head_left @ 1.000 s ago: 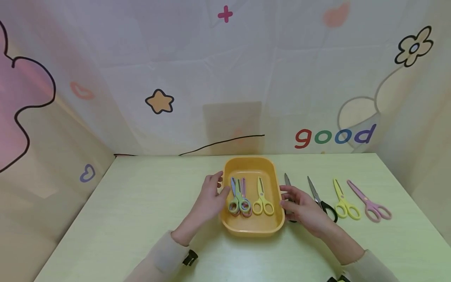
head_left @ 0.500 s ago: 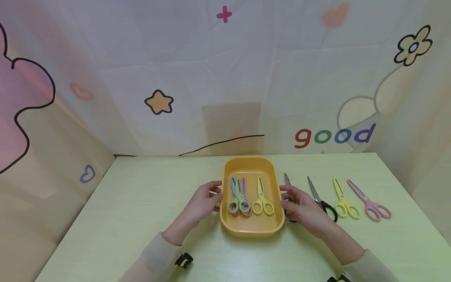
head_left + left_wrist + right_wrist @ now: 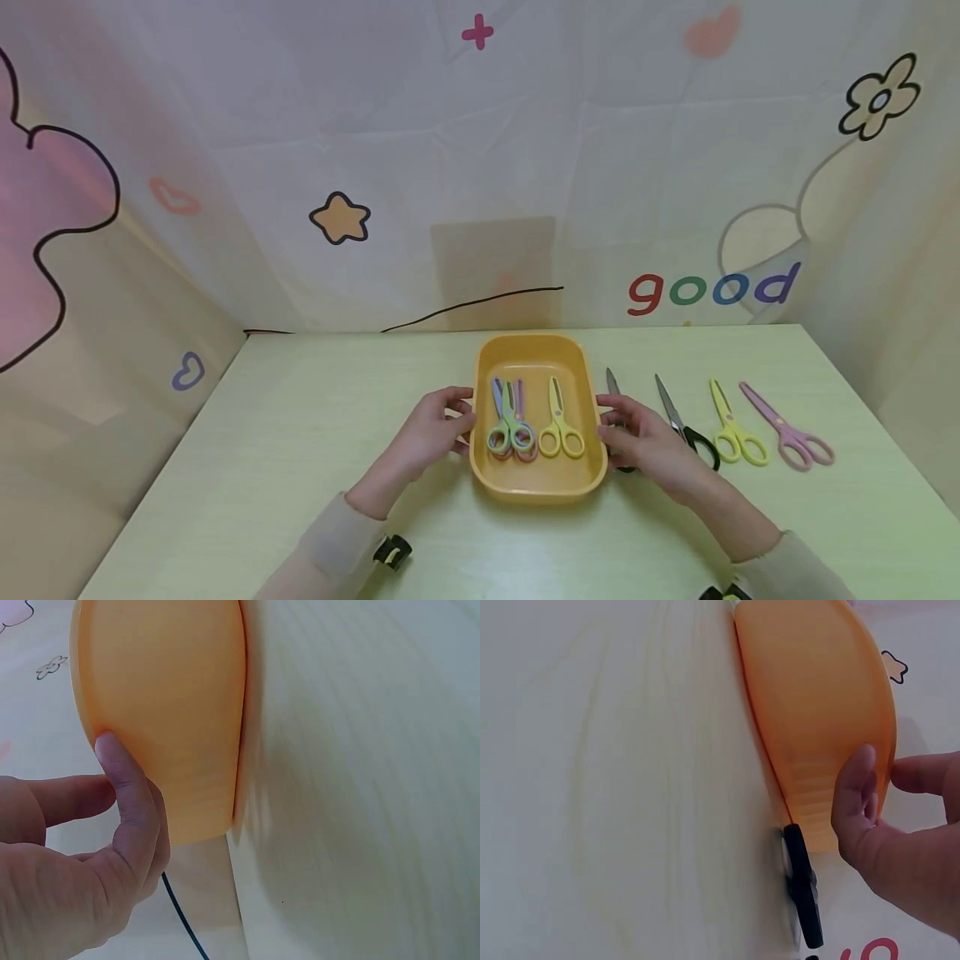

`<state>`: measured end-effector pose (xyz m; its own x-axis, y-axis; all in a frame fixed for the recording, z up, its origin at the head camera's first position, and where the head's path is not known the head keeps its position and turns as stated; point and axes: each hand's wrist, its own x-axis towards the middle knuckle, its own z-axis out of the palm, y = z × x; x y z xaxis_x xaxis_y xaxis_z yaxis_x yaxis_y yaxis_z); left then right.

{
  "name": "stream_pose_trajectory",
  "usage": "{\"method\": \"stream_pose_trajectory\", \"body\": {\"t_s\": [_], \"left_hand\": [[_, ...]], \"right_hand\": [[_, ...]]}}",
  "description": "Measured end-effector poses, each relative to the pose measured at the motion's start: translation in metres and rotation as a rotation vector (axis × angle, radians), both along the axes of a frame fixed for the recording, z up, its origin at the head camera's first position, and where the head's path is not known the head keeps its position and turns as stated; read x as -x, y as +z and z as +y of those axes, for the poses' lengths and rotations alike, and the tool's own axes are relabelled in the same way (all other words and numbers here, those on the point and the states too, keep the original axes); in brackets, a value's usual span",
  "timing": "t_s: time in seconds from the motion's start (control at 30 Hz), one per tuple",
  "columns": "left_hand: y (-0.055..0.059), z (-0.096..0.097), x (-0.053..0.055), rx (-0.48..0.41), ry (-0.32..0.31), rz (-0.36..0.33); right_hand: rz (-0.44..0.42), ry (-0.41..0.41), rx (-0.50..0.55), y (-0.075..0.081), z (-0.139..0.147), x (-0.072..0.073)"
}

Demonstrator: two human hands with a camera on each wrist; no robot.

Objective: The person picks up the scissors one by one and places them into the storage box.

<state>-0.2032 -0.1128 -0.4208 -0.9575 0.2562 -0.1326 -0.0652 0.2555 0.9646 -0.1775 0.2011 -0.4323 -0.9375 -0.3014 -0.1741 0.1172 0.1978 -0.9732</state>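
Observation:
An orange-yellow plastic tray point(image 3: 540, 483) stands on the table between my hands. My left hand point(image 3: 427, 429) holds its left side, with curled fingers point(image 3: 131, 799) against the outer wall by the rim. On the opposite side my right hand point(image 3: 645, 442) holds the wall the same way, its fingertips point(image 3: 859, 769) touching near the rim. Inside, green-handled scissors point(image 3: 512, 433) lie over blue and pink ones, partly hiding them. Yellow scissors point(image 3: 557, 437) lie apart on the tray's right half. Black-handled scissors point(image 3: 612, 383) beside the tray are partly hidden by my right hand.
Right of my right hand lie another black-handled pair of scissors point(image 3: 672, 412), yellow scissors point(image 3: 731, 437) and pink scissors point(image 3: 787, 437). All rest on the pale table point(image 3: 300, 433). A printed cloth point(image 3: 390, 150) hangs behind the table's back edge.
My left hand has shifted slightly left and back from over the tray's left rim to its outer side. The right hand, the tray and the scissors have stayed put.

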Motion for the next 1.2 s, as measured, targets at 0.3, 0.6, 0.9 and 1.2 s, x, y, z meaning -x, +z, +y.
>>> {"method": "stream_pose_trajectory", "body": {"t_s": [0.3, 0.6, 0.9, 1.2], "left_hand": [[0.001, 0.003, 0.001, -0.002, 0.005, -0.010], [0.002, 0.003, 0.000, 0.003, 0.014, -0.028], [0.001, 0.002, 0.001, -0.008, 0.013, -0.035], [0.002, 0.002, 0.000, -0.011, 0.015, -0.043]], "right_hand": [[0.134, 0.080, -0.169, 0.007, 0.015, -0.001], [0.429, 0.033, -0.500, 0.003, 0.017, -0.002], [0.473, 0.090, -0.834, -0.003, 0.006, -0.013], [0.484, 0.158, -0.954, -0.008, 0.005, -0.014]]}}
